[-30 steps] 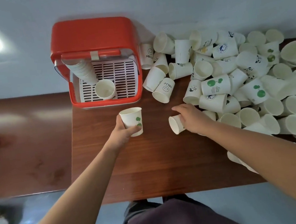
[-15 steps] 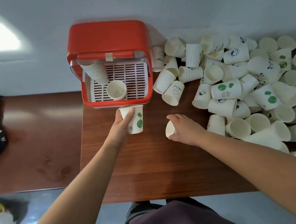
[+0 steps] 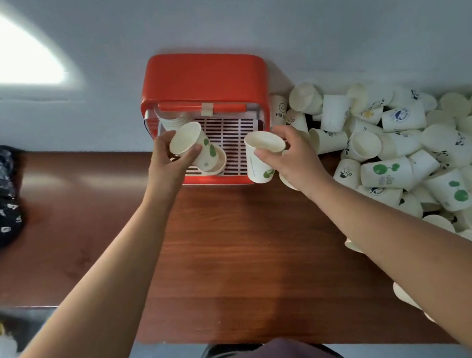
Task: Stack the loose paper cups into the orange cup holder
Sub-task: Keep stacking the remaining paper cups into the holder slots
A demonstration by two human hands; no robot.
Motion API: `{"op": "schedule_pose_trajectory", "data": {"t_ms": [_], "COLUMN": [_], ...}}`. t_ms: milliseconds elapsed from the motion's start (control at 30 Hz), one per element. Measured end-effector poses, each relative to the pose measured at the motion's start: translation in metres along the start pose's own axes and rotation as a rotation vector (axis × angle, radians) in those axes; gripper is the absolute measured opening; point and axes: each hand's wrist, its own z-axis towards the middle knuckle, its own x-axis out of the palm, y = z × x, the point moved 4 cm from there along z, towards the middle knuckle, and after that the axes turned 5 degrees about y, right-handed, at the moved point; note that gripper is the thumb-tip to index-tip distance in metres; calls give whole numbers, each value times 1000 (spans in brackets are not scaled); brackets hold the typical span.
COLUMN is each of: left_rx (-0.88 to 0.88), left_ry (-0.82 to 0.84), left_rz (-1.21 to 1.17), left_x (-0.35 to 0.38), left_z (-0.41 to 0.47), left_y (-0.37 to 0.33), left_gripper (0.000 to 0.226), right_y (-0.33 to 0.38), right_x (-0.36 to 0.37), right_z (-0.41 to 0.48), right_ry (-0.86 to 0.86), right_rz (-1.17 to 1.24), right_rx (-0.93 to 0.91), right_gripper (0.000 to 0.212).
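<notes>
On the bench (image 3: 238, 253), the left hand (image 3: 167, 169) grips a green-leaf cup (image 3: 194, 145) by its rim, tilted over the slatted tray of the orange cup holder (image 3: 203, 78) (a nested stack (image 3: 173, 122) sits just behind it). The right hand (image 3: 294, 156) clasps a second cup (image 3: 259, 160) at the holder's front right corner. Loose cups (image 3: 404, 141) lie heaped to the right.

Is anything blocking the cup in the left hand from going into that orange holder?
Nothing visible. The left hand holds its green-leaf cup tilted just above the lone cup sitting in the orange cup holder.
</notes>
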Motion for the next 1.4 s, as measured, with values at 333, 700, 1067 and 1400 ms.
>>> {"op": "schedule_pose_trajectory", "data": {"t_ms": [333,700,1067,1400], "left_rx": [135,20,11,123], "left_ry": [110,409,328,186], "left_rz": [588,720,375,566], "left_x": [16,2,-12,-2], "left_z": [27,37,27,18], "left_y": [16,41,25,28], "left_gripper": [72,91,41,48], "right_y": [0,20,9,-6], "right_x": [15,61,109,111], "right_z": [3,13,27,27], "right_ry": [-56,-20,166,88], "right_rz": [6,68,-221,-239], "right_rx": [-23,-132,-86,-30], "right_gripper": [45,56,69,67]}}
